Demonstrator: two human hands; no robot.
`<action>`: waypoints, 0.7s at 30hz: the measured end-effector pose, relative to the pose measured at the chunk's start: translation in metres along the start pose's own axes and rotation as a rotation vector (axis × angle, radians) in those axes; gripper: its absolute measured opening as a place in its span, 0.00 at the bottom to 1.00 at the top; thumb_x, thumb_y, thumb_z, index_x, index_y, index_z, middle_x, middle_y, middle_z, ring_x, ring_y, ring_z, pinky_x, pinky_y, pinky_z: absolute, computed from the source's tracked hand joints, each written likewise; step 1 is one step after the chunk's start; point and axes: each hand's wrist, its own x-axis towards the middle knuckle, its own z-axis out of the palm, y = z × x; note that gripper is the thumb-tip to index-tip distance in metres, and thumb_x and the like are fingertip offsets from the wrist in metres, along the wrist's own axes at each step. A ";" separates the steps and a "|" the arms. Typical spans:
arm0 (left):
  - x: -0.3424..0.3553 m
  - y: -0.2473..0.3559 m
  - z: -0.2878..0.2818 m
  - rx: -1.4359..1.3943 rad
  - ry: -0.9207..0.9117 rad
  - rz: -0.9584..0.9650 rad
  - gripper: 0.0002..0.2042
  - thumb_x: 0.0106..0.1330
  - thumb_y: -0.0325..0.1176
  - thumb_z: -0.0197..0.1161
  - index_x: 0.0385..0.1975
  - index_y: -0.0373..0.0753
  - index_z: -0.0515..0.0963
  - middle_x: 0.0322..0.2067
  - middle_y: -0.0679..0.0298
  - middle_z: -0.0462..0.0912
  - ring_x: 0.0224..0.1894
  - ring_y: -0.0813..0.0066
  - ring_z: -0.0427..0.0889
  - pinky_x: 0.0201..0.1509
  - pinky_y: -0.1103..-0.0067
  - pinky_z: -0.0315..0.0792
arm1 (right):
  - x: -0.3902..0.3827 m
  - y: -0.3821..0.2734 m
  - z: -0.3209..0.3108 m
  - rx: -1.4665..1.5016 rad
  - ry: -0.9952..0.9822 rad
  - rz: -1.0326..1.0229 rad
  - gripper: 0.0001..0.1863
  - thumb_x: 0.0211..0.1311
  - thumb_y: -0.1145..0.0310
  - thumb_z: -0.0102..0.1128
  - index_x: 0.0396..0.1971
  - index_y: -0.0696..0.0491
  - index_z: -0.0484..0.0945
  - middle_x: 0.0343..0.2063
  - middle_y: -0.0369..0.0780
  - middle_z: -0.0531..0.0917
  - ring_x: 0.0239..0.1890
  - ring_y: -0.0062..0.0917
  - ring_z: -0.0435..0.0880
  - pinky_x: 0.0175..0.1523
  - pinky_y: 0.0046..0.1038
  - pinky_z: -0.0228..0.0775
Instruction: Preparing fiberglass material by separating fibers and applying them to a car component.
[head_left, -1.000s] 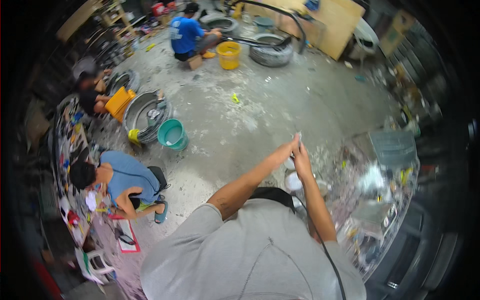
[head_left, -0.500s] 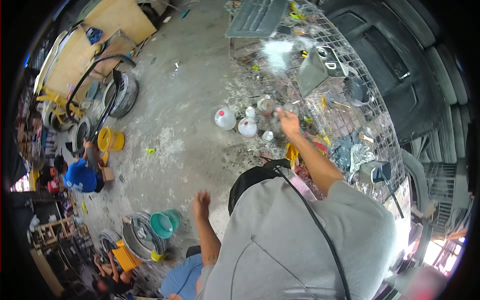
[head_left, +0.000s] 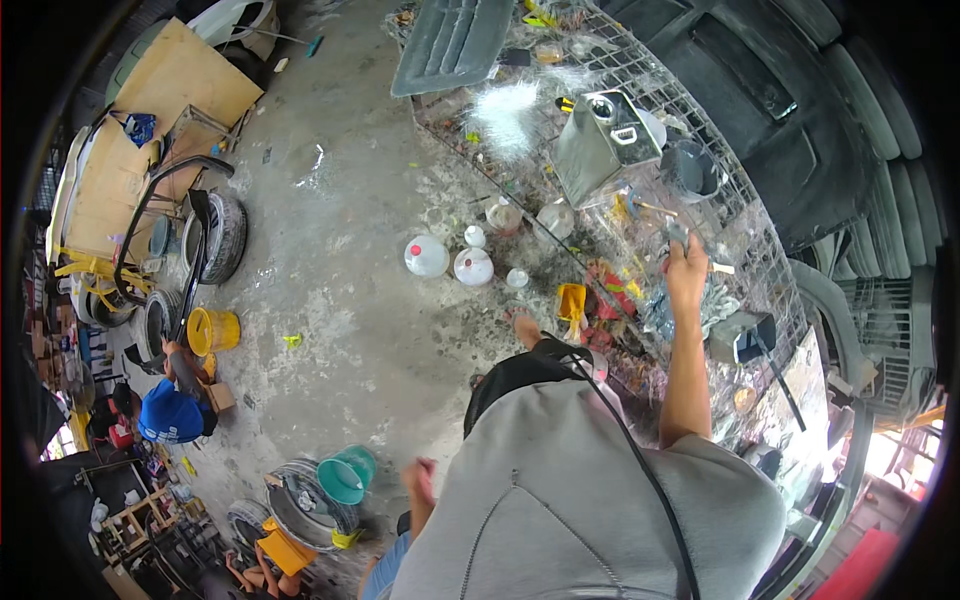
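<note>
My right hand reaches over the cluttered grid-topped bench, its fingers drawn together. A small grey shape shows at the fingertips; what it is, I cannot make out. Right beside this hand is a light wooden piece. Crumpled blue-grey plastic lies by its wrist, and a stick rests beyond it. Low at my left side hangs my left hand, fingers curled in, with no object visible in it. A teal bucket stands to the left of that hand.
Clear jugs and bottles stand on the floor left of the bench. The bench holds a square metal can, a grey bucket and an open tin. One person in blue works by tyres at the left; another is lower left.
My right hand has moved right and nearer, from above the jugs to over the bench, and its fingers have closed. My left hand has dropped closer to my body. The view has shifted.
</note>
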 end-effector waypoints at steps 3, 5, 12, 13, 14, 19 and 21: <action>0.045 0.111 0.055 0.389 0.097 0.302 0.20 0.74 0.44 0.52 0.23 0.35 0.73 0.13 0.63 0.73 0.15 0.74 0.75 0.18 0.76 0.68 | 0.049 -0.040 0.011 -0.279 0.176 -0.401 0.08 0.68 0.70 0.58 0.41 0.56 0.81 0.17 0.41 0.79 0.17 0.30 0.74 0.26 0.31 0.66; 0.055 0.176 0.086 0.419 0.113 0.388 0.27 0.76 0.52 0.47 0.25 0.33 0.75 0.13 0.60 0.75 0.16 0.73 0.77 0.20 0.76 0.70 | 0.077 -0.064 0.018 -0.309 0.178 -0.404 0.11 0.64 0.69 0.61 0.44 0.55 0.82 0.25 0.49 0.82 0.24 0.45 0.79 0.32 0.38 0.68; 0.036 0.194 0.105 0.533 0.044 0.371 0.23 0.74 0.47 0.53 0.51 0.31 0.79 0.45 0.53 0.85 0.47 0.66 0.84 0.52 0.73 0.75 | 0.149 -0.085 0.077 -0.700 -0.316 -0.891 0.26 0.61 0.65 0.62 0.61 0.49 0.75 0.56 0.50 0.78 0.62 0.44 0.73 0.65 0.38 0.65; 0.036 0.173 0.095 0.499 0.032 0.260 0.23 0.73 0.48 0.55 0.48 0.30 0.80 0.42 0.51 0.86 0.40 0.66 0.86 0.44 0.72 0.78 | 0.157 -0.084 0.084 -0.793 -0.480 -1.023 0.27 0.64 0.62 0.61 0.62 0.54 0.73 0.61 0.51 0.75 0.65 0.45 0.70 0.67 0.38 0.62; 0.033 0.147 0.085 0.405 0.112 0.104 0.24 0.72 0.50 0.54 0.45 0.29 0.80 0.37 0.50 0.87 0.30 0.65 0.86 0.36 0.72 0.78 | 0.158 -0.080 0.084 -0.754 -0.485 -0.698 0.29 0.69 0.61 0.56 0.65 0.60 0.68 0.66 0.52 0.69 0.69 0.43 0.66 0.72 0.37 0.56; -0.005 0.005 0.020 0.620 0.423 -0.483 0.32 0.69 0.58 0.47 0.14 0.37 0.83 0.26 0.48 0.85 0.38 0.55 0.87 0.49 0.65 0.76 | 0.176 -0.086 0.073 -0.741 0.007 -1.047 0.26 0.64 0.57 0.65 0.55 0.59 0.79 0.52 0.49 0.83 0.53 0.40 0.83 0.53 0.33 0.78; -0.022 -0.041 0.000 0.525 0.484 -0.575 0.21 0.65 0.49 0.55 0.25 0.38 0.86 0.39 0.46 0.85 0.47 0.50 0.84 0.54 0.62 0.75 | 0.168 -0.099 0.079 -0.696 0.223 -0.872 0.21 0.56 0.79 0.53 0.50 0.66 0.79 0.44 0.57 0.84 0.47 0.46 0.84 0.53 0.40 0.74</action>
